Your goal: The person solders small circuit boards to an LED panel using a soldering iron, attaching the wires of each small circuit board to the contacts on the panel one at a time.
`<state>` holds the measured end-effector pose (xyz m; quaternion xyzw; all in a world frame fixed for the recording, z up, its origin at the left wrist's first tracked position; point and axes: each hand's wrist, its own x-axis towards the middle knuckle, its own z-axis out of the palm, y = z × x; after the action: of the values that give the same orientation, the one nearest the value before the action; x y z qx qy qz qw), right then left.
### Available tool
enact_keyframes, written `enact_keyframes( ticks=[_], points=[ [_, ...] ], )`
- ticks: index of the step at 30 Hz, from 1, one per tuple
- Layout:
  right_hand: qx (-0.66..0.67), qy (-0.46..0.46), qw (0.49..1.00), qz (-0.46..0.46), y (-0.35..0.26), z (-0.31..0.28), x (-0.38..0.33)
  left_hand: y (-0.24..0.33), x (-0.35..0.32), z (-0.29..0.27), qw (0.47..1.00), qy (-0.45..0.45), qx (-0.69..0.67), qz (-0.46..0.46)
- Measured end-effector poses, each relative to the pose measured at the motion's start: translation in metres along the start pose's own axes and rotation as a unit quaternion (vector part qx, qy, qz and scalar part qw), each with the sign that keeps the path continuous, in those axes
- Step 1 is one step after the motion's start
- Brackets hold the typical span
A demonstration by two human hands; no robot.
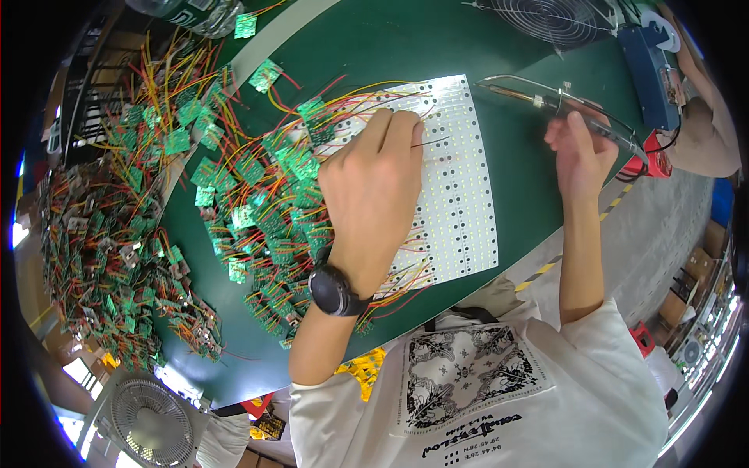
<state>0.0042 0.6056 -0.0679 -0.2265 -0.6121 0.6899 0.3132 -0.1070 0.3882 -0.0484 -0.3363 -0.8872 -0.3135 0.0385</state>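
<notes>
- Green table (390, 39): spans the view beneath the work.
- Boards (269, 222): small green circuit boards trailing red, yellow and black wires, heaped across the left of the table, some overlapping the panel's left side.
- Panel (460, 195): white, dotted in rows, flat on the table in front of the person, with coloured wires along its upper and lower edges.
- Fan (152, 421): grey, at the lower left, by the table's near edge.
- Round wire guard (554, 17): at the far edge, right of centre.
- Blue box (647, 74): at the table's right end.
- Iron (550, 104): held in the right hand, its tip near the panel's upper right corner, a thin curved metal tube (515, 76) alongside.
- Left hand (370, 171): over the panel, fingers bent downward; the fingertips are hidden, so I cannot tell what they pinch, if anything.
- Right hand (581, 156): wrapped around the iron's handle.
- Watch (331, 290): black, on the left wrist.
- Dark wire (433, 142): thin, sticking out rightward beside the left fingers.
</notes>
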Motion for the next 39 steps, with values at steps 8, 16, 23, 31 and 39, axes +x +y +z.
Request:
enact_keyframes(
  ticks=[8,16,23,31,39],
  points=[
    [-0.025,-0.076,0.995,-0.065,-0.009,0.013,0.013,0.0,-0.004,0.011,0.998,-0.006,0.06,0.0],
    [-0.011,-0.128,0.992,-0.001,0.008,0.01,0.018,0.0,-0.006,0.02,0.998,0.028,0.052,0.005],
    [-0.049,-0.148,0.988,0.003,0.008,0.011,0.016,-0.002,-0.007,0.022,0.998,0.043,0.034,-0.002],
    [-0.083,-0.147,0.986,-0.014,0.013,0.006,0.016,-0.003,-0.007,0.02,0.998,0.052,0.041,0.004],
    [-0.054,-0.157,0.986,-0.01,0.011,0.01,0.016,-0.003,-0.008,0.019,0.998,0.036,0.05,0.006]
  ],
)
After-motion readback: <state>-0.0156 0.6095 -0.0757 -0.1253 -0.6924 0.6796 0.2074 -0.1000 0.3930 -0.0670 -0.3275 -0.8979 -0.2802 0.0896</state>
